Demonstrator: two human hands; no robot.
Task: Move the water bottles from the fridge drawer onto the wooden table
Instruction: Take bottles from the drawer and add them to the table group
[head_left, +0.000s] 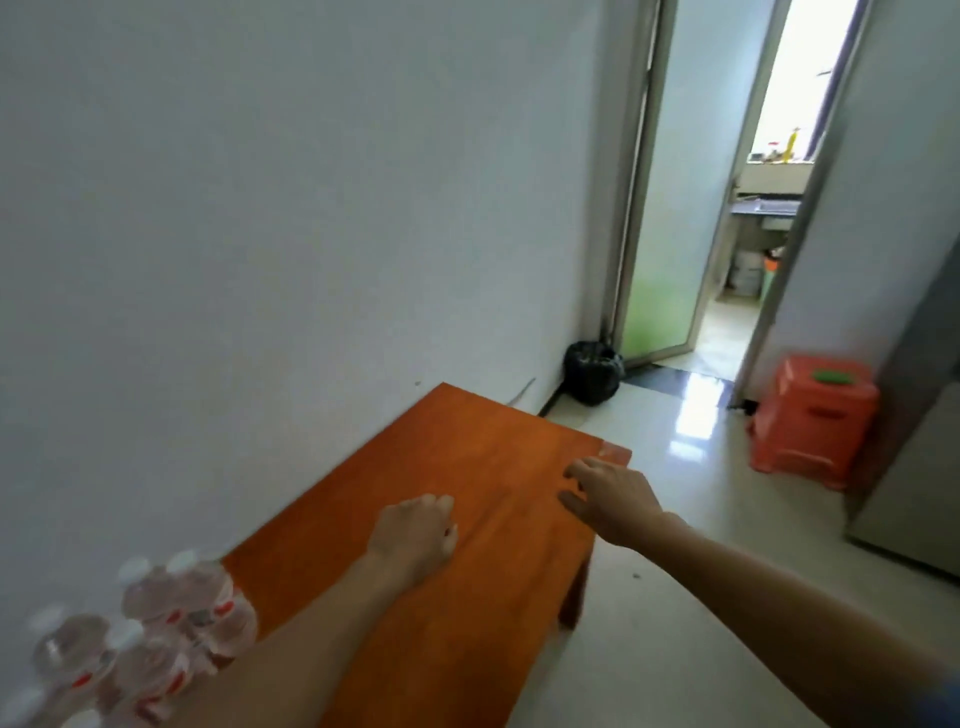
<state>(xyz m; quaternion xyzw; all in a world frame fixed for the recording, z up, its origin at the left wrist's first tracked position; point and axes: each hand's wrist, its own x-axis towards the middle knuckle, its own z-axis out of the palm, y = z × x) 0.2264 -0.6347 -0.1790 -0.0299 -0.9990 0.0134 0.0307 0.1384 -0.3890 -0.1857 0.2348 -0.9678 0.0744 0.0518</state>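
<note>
Several clear water bottles (156, 629) with white caps and red labels stand upright in a group at the near left end of the wooden table (467, 457), close to the white wall. My left hand (415, 535) hovers over the middle of the table with its fingers loosely curled and holds nothing. Over the table's far right corner, my right hand (608, 493) has its fingers spread and is empty. The grey fridge (914, 467) shows only as a side panel at the right edge; its drawer is out of view.
An orange plastic stool (810, 421) with a green item on top stands on the glossy tiled floor beside the fridge. A black rubbish bag (592, 371) sits in the corner by an open doorway (727, 208) leading to another room.
</note>
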